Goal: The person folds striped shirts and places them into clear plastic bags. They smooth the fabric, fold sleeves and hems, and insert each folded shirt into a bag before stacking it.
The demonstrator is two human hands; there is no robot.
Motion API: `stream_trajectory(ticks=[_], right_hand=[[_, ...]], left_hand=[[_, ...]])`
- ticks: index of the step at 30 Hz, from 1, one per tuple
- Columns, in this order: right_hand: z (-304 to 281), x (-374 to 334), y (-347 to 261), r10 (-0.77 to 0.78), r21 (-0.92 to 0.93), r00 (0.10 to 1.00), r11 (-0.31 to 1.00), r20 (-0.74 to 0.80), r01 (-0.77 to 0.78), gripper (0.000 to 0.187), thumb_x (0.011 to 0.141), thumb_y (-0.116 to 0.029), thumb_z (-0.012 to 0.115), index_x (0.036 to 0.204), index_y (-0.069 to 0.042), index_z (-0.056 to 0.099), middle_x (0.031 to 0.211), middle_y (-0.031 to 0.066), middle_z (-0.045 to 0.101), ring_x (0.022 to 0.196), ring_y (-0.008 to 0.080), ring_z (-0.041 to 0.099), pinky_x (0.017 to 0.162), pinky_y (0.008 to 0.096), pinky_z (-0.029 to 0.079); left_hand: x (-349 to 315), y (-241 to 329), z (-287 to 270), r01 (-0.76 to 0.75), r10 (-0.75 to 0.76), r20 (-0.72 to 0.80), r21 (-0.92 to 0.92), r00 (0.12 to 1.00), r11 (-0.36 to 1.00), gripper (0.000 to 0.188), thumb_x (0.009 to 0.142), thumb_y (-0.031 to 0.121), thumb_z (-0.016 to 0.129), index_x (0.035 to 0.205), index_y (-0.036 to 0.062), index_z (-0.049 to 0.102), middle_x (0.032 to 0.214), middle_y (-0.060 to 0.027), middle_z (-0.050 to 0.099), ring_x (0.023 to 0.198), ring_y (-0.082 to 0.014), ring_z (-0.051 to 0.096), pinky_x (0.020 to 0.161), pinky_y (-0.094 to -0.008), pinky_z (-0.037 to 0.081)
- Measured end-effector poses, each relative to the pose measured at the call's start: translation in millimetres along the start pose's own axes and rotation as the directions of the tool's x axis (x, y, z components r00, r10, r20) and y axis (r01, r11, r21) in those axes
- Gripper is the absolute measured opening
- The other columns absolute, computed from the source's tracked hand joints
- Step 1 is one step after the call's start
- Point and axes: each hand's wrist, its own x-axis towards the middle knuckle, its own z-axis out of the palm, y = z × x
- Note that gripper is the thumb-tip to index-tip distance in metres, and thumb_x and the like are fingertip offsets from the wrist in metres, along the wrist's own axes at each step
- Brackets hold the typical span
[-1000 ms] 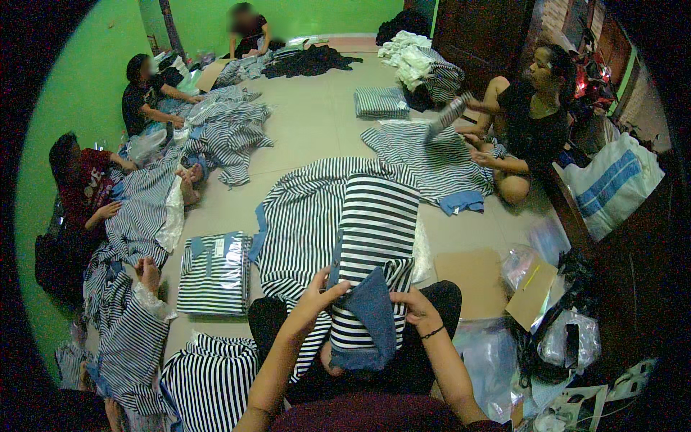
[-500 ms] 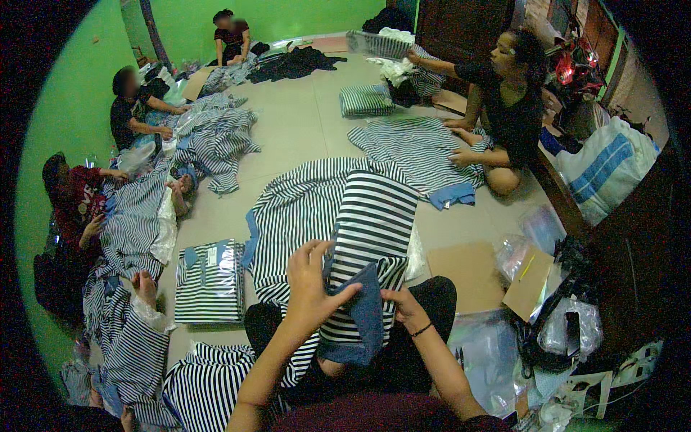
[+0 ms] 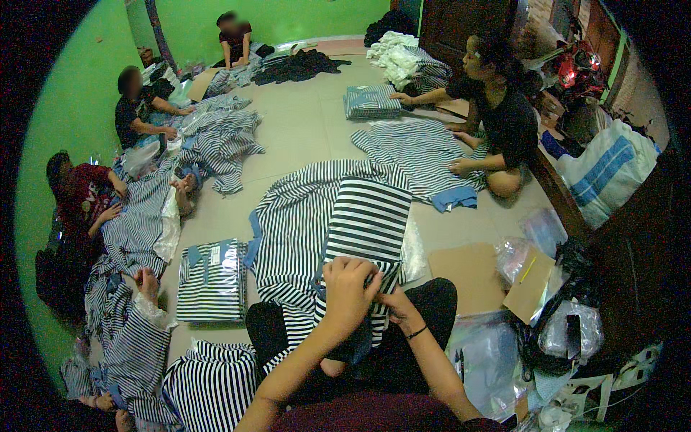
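Note:
A black-and-white striped shirt [image 3: 368, 219], partly folded into a flat rectangle, lies across my lap. My left hand [image 3: 350, 291] is closed over its near part, with the fingers bent and their tips partly hidden. Close beside it, my right hand [image 3: 397, 305] pinches the cloth at the right edge. Both hands cover most of the shirt's blue collar. Beyond and left of the folded shirt spreads another striped garment [image 3: 291, 209] with blue trim, on the floor. A stack of striped shirts in clear plastic [image 3: 211, 284] stands to my left.
More striped cloth [image 3: 212, 378] lies at my lower left. On the right are a cardboard sheet [image 3: 464, 277], clear plastic bags [image 3: 486, 360] and a black bag [image 3: 572, 281]. A co-worker [image 3: 497, 108] sits at far right beside a spread shirt [image 3: 421, 155]; others sit along the left.
My left hand has moved right and down onto the shirt, closing over the collar that stood raised before. The far-right co-worker's outstretched hand has come down to the packed stack.

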Motion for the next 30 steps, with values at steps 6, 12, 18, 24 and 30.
stream_trajectory(ticks=[6,12,18,24,30], right_hand=[[7,-1,0,0.051,-0.059,0.998,0.997,0.029,-0.049,0.04,0.065,-0.008,0.062,0.102,-0.005,0.048,0.091,0.003,0.056,0.081,0.0155,0.054,0.072,0.028,0.045],[13,-2,1,0.054,0.0,0.999,0.999,0.007,-0.054,0.049,0.061,-0.001,0.062,0.107,-0.003,0.044,0.095,0.0067,0.054,0.085,0.0166,0.054,0.073,0.0276,0.045],[15,-4,-3,0.06,-0.096,0.998,0.994,0.008,-0.059,0.048,0.061,-0.002,0.063,0.106,-0.004,0.045,0.094,0.0056,0.054,0.084,0.0164,0.054,0.073,0.0276,0.044],[18,-7,-3,0.042,-0.058,0.999,0.997,0.017,-0.041,0.048,0.062,-0.004,0.064,0.106,-0.002,0.044,0.093,0.0055,0.054,0.083,0.0166,0.054,0.074,0.0275,0.044],[19,-7,-1,0.083,-0.165,0.996,0.983,-0.011,-0.084,0.054,0.06,-0.006,0.067,0.107,-0.002,0.043,0.093,0.0052,0.054,0.083,0.0158,0.053,0.074,0.0272,0.043]], left_hand=[[-7,-4,-4,0.051,-0.051,-0.013,0.008,0.999,0.999,0.014,0.066,0.015,0.06,0.072,0.0069,0.051,0.069,-0.0038,0.054,0.073,-0.0206,0.047,0.071,-0.0364,0.029],[-9,-6,-5,0.084,-0.087,-0.035,-0.07,0.996,0.994,0.016,0.065,0.014,0.061,0.073,0.0078,0.049,0.069,-0.0018,0.052,0.073,-0.0201,0.046,0.072,-0.034,0.027],[-9,-8,-12,0.111,-0.113,-0.053,-0.041,0.992,0.993,0.017,0.065,0.015,0.062,0.073,0.0084,0.048,0.07,-0.0017,0.05,0.075,-0.0201,0.045,0.072,-0.0338,0.026],[-8,-1,-15,0.15,-0.149,-0.098,0.001,0.984,0.989,0.017,0.067,0.016,0.06,0.075,0.0072,0.048,0.071,-0.005,0.05,0.074,-0.0212,0.045,0.071,-0.0343,0.027],[-8,-5,-15,0.149,-0.15,-0.097,-0.018,0.984,0.989,0.016,0.068,0.013,0.057,0.079,0.0063,0.046,0.074,-0.0058,0.05,0.075,-0.0225,0.045,0.07,-0.0353,0.028]])
